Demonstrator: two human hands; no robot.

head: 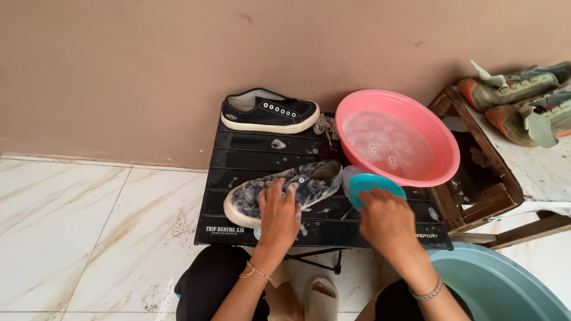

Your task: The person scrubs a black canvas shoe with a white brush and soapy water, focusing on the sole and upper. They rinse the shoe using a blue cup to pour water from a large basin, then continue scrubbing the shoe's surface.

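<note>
My left hand (279, 215) presses down on a black sneaker (309, 181) covered in soap foam, lying on a low black slatted table (238, 163). My right hand (388, 221) grips a teal-backed scrub brush (372, 184) just right of the sneaker's heel. A second, clean black sneaker (270, 112) with a white sole stands at the table's far edge against the wall, its loose laces (326, 126) beside it.
A pink basin (440, 148) of soapy water sits at the table's right end. Right of it is a wooden crate and a white surface (544, 169) bearing a pair of green-orange shoes (523, 98). A blue-grey tub (499, 285) is at lower right. A beige sandal (321, 300) is below the table.
</note>
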